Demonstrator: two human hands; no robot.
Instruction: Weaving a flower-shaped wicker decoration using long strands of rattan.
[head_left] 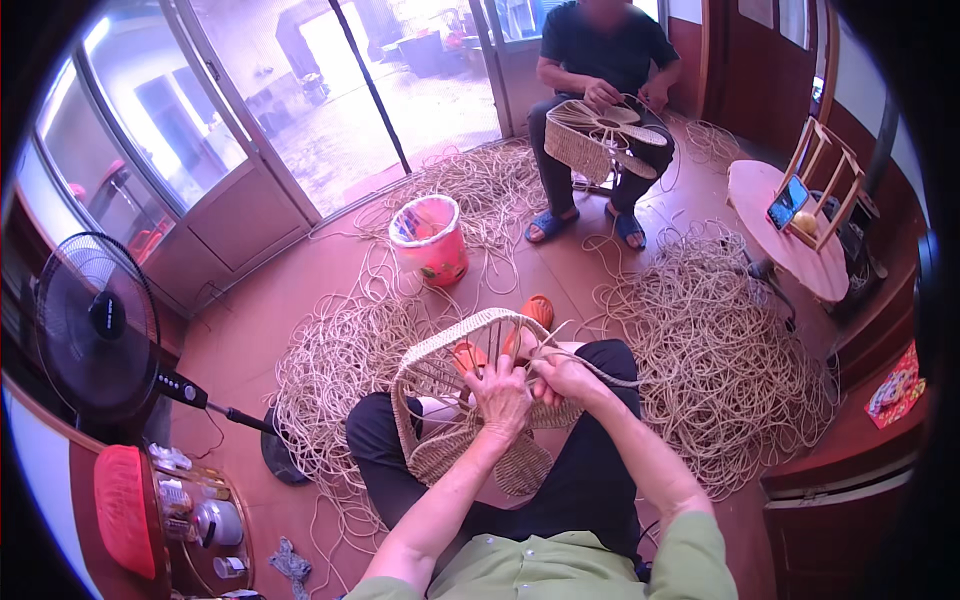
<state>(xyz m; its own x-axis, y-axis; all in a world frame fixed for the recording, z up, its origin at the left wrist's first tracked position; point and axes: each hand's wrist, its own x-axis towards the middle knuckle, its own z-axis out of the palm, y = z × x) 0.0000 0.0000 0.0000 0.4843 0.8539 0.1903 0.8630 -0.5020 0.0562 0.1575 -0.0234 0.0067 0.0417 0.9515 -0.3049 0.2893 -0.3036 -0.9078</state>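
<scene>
A half-woven rope-and-wire frame (420, 446) with a pale braided rim rests in my lap. My left hand (501, 395) grips the inner part of the frame with bent fingers. Just right of it, my right hand (558, 378) is closed on a strand of beige cord (620, 382) at the frame's right side. The exact fingertip contact is partly hidden. Orange slippers (537, 308) show behind the frame.
Cord heaps (720, 390) flank me. Ahead are a pink bucket (440, 255) and a seated person (605, 45) holding another woven frame. A fan (95, 320) and low shelf (210, 520) stand left; a round table (750, 190) with a phone is right.
</scene>
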